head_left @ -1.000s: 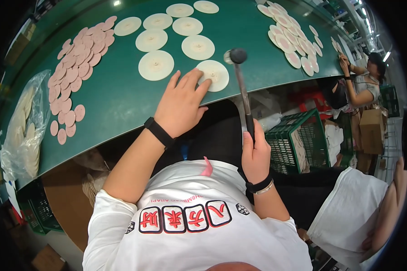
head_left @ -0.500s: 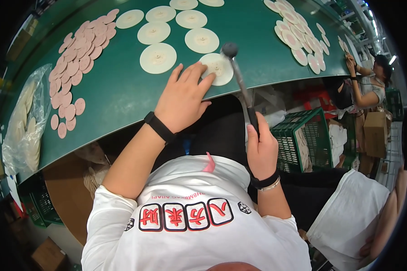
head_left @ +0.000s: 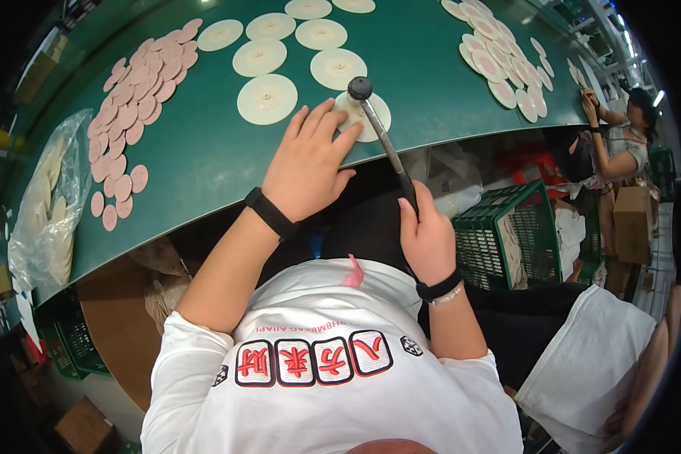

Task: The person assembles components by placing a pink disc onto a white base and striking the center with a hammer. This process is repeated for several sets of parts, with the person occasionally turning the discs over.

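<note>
Cream disc [head_left: 367,125]: is lying flat at the near edge of the green worktop [head_left: 197,151], round, pale and thin-looking, its middle partly hidden by a tool.
Mallet [head_left: 384,138]: is slanting over that disc, showing a dark rounded head, a metal shaft and a black handle; whether the head is touching the disc, I cannot tell.
Left hand [head_left: 306,166]: is spreading its fingers, with tips resting on the disc's left side, grasping nothing.
Right hand [head_left: 429,242]: is wrapping its fingers around the mallet's handle.
Other cream discs [head_left: 268,99]: are lying apart in two rows beyond, each with a small central bump.
Pink discs [head_left: 140,91]: are overlapping on the left, near a clear bag [head_left: 49,219].
Pink-centred discs [head_left: 499,60]: are heaping up far right.
</note>
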Demonstrator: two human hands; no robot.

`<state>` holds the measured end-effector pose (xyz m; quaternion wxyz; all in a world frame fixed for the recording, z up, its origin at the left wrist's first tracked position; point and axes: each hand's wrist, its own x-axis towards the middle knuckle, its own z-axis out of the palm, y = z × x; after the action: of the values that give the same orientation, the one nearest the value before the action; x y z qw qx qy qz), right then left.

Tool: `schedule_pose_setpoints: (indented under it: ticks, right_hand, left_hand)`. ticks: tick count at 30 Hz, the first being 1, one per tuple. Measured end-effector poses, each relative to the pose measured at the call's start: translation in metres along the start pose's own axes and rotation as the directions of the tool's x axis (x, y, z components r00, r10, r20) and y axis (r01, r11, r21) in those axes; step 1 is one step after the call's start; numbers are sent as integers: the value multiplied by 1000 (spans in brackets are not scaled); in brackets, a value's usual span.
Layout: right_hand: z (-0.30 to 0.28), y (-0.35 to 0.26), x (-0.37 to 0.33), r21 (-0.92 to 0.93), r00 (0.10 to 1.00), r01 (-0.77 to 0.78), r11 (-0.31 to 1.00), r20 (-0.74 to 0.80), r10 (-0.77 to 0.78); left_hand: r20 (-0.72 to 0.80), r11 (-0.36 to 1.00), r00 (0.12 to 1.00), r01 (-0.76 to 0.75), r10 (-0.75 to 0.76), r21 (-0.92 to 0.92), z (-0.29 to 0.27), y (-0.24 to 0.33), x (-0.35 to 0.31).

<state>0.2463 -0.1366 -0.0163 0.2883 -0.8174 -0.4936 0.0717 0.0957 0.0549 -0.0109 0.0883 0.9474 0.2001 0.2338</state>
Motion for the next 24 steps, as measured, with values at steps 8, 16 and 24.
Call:
schedule_pose_setpoints:
  ticks: [8, 16, 24]
  right_hand:
    - [-17, -12, 3, 368, 996, -82, 926, 2, 88]
    - [-21, -12, -1, 343, 996, -79, 936, -11, 89]
    - [0, -6, 5, 15, 999, 28, 1000, 30, -28]
  left_hand:
    - [-19, 995, 997, 72, -74, -66, -7, 26, 2]
    - [-10, 997, 997, 80, -80, -4, -5, 1, -7]
    - [-19, 997, 998, 58, -59, -41, -3, -4, -10]
